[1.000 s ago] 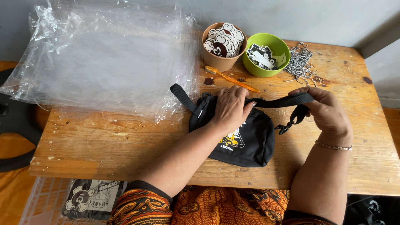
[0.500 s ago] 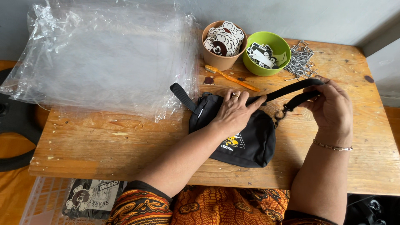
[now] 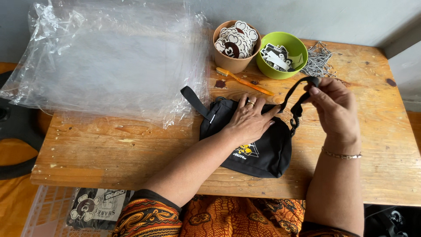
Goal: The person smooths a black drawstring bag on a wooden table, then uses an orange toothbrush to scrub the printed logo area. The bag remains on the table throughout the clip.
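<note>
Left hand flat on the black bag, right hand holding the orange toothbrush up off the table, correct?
Not quite. In the head view the right hand holds the bag's strap; the toothbrush lies on the table. The left hand does rest on the bag.

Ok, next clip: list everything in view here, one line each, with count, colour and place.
pouch: one, black with a small yellow print, middle of the table
strap: one, black, lifted off the pouch's right end
plastic bags: a stack, clear, back left of the table
cup: one, tan, filled with black-and-white stickers, back centre
bowl: one, green, holding printed tags, right of the cup
toothbrush: one, orange, in front of the cup
ball chains: a pile, silver, right of the bowl
table: one, worn wood
crate: one, white, below the table's left front, holding a packed black item
left hand: flat on the pouch, ring on one finger
right hand: pinching the strap, bracelet on the wrist
</note>
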